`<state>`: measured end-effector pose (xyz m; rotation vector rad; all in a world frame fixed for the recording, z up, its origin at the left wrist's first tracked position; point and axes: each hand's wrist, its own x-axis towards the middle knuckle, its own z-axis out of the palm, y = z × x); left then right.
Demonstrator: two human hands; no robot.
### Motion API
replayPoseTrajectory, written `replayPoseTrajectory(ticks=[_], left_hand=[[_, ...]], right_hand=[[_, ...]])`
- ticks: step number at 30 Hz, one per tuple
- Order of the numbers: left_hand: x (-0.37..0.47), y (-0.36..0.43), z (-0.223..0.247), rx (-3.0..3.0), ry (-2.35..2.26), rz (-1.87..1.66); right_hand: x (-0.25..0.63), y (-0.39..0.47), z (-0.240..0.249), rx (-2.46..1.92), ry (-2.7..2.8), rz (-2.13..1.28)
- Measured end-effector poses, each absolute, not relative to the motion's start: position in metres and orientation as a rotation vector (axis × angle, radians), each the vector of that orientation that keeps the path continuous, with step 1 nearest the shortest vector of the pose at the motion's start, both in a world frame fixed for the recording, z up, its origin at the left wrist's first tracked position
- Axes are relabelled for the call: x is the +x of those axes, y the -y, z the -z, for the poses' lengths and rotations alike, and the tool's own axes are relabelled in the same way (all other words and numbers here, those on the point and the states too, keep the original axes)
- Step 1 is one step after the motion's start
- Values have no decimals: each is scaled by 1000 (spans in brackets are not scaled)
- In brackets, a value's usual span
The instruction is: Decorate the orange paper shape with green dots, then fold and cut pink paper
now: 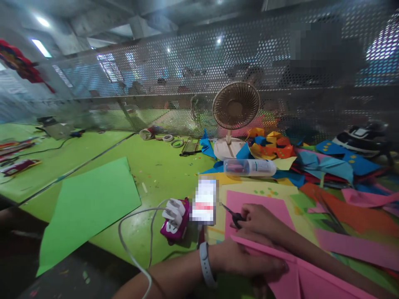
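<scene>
My left hand (246, 261), with a light band (206, 263) at its wrist, grips a folded pink sheet of paper (314, 276) near the bottom of the view. The thumb presses on the fold, and the other fingers are partly hidden behind the paper. Just beyond it, my right hand (260, 219) is closed round the dark handles of a pair of scissors (237, 219). Their blades point up and to the left, away from the folded sheet. Beneath the scissors lies a flat pink sheet (258, 199) on pale yellow paper (286, 195).
A phone (204, 201) lies beside a purple power block (176, 224) with white plugs and a cable. A bottle (249, 167), a small fan (236, 106) and colourful paper pieces (271, 143) stand behind. At left, a green sheet (93, 199) overhangs the table edge.
</scene>
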<state>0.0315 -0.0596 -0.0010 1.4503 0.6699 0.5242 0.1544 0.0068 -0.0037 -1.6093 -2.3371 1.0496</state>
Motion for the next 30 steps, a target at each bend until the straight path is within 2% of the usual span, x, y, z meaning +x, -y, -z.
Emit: replayPoseTrajectory(ticks=[5,15,30], left_hand=[[31,59,4,1410,-712,-527],[32,62,-3,1243,-670,-563],[32,60,0,1392,-693,-610]], right_hand=[[163,-5,8,-1607,2308,-1084],[238,27,39,-1661,2090,-1290],[252,38,46,-1534,1868,-1445]])
